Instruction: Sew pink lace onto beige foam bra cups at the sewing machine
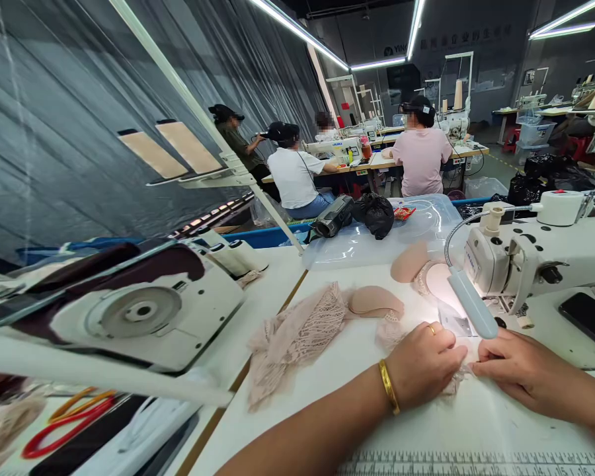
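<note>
My left hand (424, 362) curled and pressed the lace (389, 332) down. My right hand (520, 373) lay flat on the counter (357, 396).

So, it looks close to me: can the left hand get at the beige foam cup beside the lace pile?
Probably yes. The beige foam cup lies uncovered on the white table just beyond the left hand, nothing between them; that hand presses pale lace fabric.

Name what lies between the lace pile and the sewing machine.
Head view: a beige foam cup and the lamp head lie between lace pile and sewing machine.
</note>
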Demonstrator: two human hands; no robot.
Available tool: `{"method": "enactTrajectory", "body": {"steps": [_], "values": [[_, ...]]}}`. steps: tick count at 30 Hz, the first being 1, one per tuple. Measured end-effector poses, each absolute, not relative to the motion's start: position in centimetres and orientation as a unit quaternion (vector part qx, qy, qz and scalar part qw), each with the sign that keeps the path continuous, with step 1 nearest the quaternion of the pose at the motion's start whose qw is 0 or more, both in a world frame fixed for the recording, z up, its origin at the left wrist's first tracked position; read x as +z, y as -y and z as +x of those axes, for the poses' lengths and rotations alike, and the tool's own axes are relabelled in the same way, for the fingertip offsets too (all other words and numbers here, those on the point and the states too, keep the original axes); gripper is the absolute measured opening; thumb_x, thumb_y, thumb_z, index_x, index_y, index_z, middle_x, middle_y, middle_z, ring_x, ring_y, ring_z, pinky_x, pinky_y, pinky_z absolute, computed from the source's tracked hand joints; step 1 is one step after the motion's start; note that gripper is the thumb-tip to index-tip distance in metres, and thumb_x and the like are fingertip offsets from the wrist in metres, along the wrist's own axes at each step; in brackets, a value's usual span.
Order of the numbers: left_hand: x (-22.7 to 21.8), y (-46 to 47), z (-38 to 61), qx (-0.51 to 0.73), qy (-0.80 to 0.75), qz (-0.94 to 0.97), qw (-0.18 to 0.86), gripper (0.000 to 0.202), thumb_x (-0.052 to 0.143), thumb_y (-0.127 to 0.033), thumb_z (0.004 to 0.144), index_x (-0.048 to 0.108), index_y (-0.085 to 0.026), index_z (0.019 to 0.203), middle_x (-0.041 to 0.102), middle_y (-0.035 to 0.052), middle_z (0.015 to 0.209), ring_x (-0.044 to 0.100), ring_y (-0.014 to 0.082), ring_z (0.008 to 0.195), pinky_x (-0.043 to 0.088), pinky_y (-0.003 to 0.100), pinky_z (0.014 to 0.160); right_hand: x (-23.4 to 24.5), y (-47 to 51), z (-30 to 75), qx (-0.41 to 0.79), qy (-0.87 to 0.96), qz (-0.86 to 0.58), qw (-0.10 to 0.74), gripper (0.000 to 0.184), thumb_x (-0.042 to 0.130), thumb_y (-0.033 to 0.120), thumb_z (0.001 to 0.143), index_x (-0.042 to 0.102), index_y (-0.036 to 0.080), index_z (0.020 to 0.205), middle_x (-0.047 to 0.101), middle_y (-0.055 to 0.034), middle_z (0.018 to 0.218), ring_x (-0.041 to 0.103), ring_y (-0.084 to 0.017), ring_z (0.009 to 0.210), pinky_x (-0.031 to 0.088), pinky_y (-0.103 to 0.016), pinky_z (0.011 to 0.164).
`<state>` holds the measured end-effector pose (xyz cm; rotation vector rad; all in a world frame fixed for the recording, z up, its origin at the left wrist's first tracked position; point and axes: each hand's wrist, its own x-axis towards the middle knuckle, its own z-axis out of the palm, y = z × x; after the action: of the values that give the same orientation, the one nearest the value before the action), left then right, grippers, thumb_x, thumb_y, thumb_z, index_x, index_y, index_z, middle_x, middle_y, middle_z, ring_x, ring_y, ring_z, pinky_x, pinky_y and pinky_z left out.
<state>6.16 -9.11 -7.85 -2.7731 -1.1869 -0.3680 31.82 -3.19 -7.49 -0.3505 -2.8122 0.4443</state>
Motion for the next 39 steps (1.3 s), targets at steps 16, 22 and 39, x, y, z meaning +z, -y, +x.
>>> {"method": "enactTrajectory", "body": {"steps": [16, 22, 39], "values": [[-8.7, 7.7, 6.1, -0.168, 0.347, -0.921, 0.058, 0.018, 0.053, -0.026, 0.099, 0.065, -0.016, 0.109, 0.072, 0.0064, 0.106, 0.06, 0.0223, 0.094, 0.039, 0.039, 0.079, -8.0, 2.6, 31.9, 0.154, 0.951, -0.204, 0.175, 0.033, 0.051, 0.015, 0.1, 0.07, 0.031, 0.121, 0.07, -0.0064, 0.102, 0.063, -0.025, 0.096, 0.052, -0.037, 0.08], [-9.5, 6.1, 6.4, -0.174, 0.362, -0.912, 0.077, 0.016, 0.056, -0.027, 0.098, 0.068, -0.018, 0.102, 0.072, 0.009, 0.108, 0.061, 0.0247, 0.101, 0.041, 0.039, 0.084, -8.6, 1.9, 31.8, 0.139, 0.946, -0.223, 0.192, 0.029, 0.047, 0.019, 0.102, 0.072, 0.03, 0.112, 0.071, -0.0061, 0.101, 0.065, -0.025, 0.093, 0.054, -0.036, 0.075], [-8.7, 3.8, 6.8, -0.16, 0.377, -0.912, 0.029, 0.019, 0.054, -0.026, 0.099, 0.071, -0.019, 0.102, 0.072, 0.0084, 0.106, 0.061, 0.0252, 0.106, 0.041, 0.044, 0.102, -9.7, 1.4, 32.0, 0.109, 0.934, -0.292, 0.171, 0.034, 0.04, 0.02, 0.103, 0.064, 0.031, 0.124, 0.066, -0.0052, 0.094, 0.068, -0.026, 0.094, 0.052, -0.033, 0.068]]}}
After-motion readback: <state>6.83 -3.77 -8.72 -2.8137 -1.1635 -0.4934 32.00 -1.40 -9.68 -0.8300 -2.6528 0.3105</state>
